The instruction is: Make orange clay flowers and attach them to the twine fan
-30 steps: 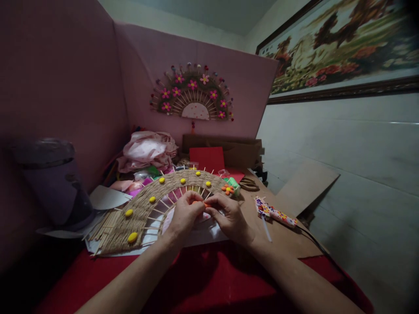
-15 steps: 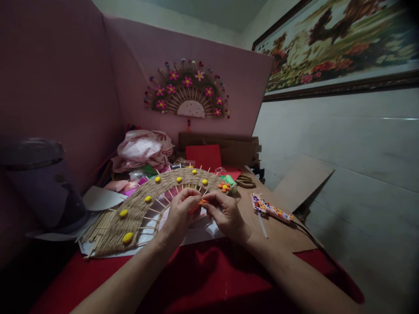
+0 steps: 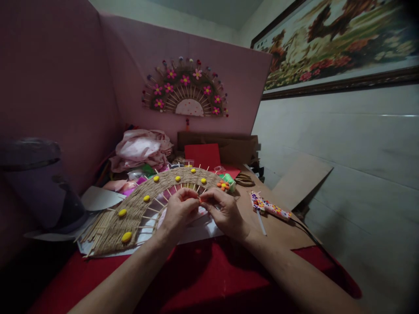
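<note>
My left hand [image 3: 182, 209] and my right hand [image 3: 225, 212] meet above the near side of a fan-shaped craft piece [image 3: 140, 213]. Between their pinched fingertips is a small piece of orange clay [image 3: 200, 200], mostly covered by the fingers. The fan has a band of coiled brown twine over thin wooden sticks, dotted with yellow clay discs [image 3: 126, 237]. An orange clay flower [image 3: 223, 186] with a yellow centre sits at the band's right end, just beyond my right hand.
A flower-patterned glue gun [image 3: 270, 206] with a cord lies on brown cardboard [image 3: 278, 233] at the right. Cloth [image 3: 142, 146] is heaped behind the fan, near red paper [image 3: 203, 153]. A finished fan [image 3: 186, 89] hangs on the pink panel. A dark-rimmed bin [image 3: 42, 187] stands left.
Less of the orange clay shows now, as the fingertips have closed further over it. The hands stay in nearly the same place; the view has shifted slightly.
</note>
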Available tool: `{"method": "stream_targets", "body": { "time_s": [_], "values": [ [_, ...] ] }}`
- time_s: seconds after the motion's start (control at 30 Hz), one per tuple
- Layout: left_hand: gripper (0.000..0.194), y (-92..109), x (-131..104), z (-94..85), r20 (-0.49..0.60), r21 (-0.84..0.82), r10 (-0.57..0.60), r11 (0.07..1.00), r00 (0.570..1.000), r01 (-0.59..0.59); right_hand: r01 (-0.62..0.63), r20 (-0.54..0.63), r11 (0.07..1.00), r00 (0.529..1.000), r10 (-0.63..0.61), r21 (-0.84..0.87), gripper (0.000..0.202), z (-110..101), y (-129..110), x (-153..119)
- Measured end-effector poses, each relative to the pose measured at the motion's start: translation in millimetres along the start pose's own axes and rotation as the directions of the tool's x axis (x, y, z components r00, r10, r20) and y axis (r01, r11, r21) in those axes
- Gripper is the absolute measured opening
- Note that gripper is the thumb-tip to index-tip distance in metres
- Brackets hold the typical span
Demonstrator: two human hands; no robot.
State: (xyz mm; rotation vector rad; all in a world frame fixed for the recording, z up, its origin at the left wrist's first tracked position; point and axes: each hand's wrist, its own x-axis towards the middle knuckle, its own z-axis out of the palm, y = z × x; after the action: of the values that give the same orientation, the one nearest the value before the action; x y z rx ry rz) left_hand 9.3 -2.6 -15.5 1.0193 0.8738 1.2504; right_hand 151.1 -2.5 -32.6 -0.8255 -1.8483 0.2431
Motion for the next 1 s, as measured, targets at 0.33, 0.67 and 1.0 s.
{"method": "stream_targets", "body": {
  "time_s": [0.33, 0.67, 1.0],
  "values": [
    [0.020, -4, 3, -1.5, -0.006, 0.009, 0.011, 1.000, 1.000, -0.011, 0.016, 0.034, 1.000, 0.999, -0.016, 0.003, 0.005, 0, -1, 0],
    [0.018, 2, 5, -7.1, -0.043, -0.073, 0.035, 0.997, 0.998, -0.038, -0.320, 0.048, 0.596, 0.903, 0.426, 0.736, 0.021, -1, 6, 9],
    [0.028, 0, 4, -4.3, 0.029, -0.042, -0.007, 0.999, 1.000, 0.008, -0.338, 0.029, 0.718, 0.914, 0.405, 0.609, 0.021, 1, -4, 8]
  ]
}}
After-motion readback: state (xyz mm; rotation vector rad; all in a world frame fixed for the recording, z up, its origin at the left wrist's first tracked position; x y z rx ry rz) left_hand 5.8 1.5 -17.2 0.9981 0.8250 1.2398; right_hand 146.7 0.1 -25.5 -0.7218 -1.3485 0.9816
